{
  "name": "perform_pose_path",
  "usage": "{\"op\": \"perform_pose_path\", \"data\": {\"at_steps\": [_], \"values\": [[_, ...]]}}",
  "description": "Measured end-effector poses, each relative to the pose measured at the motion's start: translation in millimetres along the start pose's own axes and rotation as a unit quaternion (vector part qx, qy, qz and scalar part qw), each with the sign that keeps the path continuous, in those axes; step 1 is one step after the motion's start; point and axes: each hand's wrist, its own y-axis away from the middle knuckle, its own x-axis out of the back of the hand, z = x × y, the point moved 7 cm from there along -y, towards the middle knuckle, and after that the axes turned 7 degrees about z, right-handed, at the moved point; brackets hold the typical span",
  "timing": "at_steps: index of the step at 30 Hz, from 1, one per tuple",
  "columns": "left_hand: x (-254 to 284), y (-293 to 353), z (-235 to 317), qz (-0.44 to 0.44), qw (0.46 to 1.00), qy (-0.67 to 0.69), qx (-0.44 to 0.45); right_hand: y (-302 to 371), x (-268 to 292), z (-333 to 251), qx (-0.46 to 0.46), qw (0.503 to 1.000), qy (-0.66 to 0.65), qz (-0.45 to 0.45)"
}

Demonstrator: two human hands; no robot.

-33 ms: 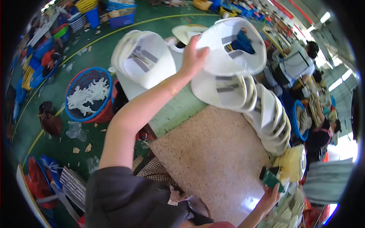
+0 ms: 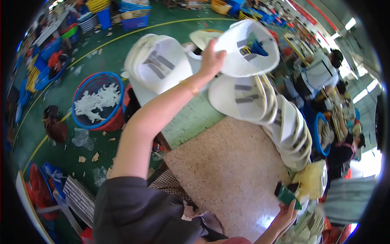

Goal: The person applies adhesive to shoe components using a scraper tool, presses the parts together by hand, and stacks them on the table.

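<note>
My left hand [image 2: 213, 61] is raised at the far side, its fingers closed on the edge of a white cap-shaped shell [image 2: 232, 57] with an opening and grey strips inside. Just below it, a curved row of similar white shells [image 2: 227, 95] runs to the right along the table. Another nested stack of white shells [image 2: 174, 75] stands left of my hand. Low on the right, my right hand [image 2: 286, 215] grips a dark green, black-ended piece [image 2: 287, 195]; its exact kind is unclear. It is close to a yellowish block-like thing [image 2: 310, 179].
A speckled board [image 2: 227, 162] lies on the green tabletop [image 2: 187, 126]. To the left, a blue-rimmed basket [image 2: 77, 110] on the floor holds white pieces. Clear plastic scraps [image 2: 83, 139] lie beside it. Other people [image 2: 321, 73] work at the right.
The white shell in my left hand has tilted and shifted slightly left. The whole view has shifted a little; my right hand keeps its grip on the green piece.
</note>
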Motion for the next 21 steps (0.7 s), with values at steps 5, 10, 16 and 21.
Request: {"op": "perform_pose_path", "data": {"at_steps": [5, 10, 16, 21], "values": [[-25.2, -0.7, -28.2, -0.209, 0.876, -0.426, -0.086, 13.0, -8.5, -0.8, 0.002, 0.997, 0.080, -0.009], [81.4, -36.7, 40.4, -0.140, 0.654, -0.675, -0.312, 0.8, 4.0, 2.5, -0.016, 0.991, 0.132, 0.030], [111.1, -33.2, 42.3, -0.286, 0.724, -0.512, -0.363, 6.6, -5.5, 17.4, 0.004, 0.999, 0.040, 0.009], [111.7, -20.4, 99.8, -0.344, 0.806, -0.356, -0.323, -0.4, 9.8, 12.1, 0.015, 1.000, 0.002, -0.001]]}}
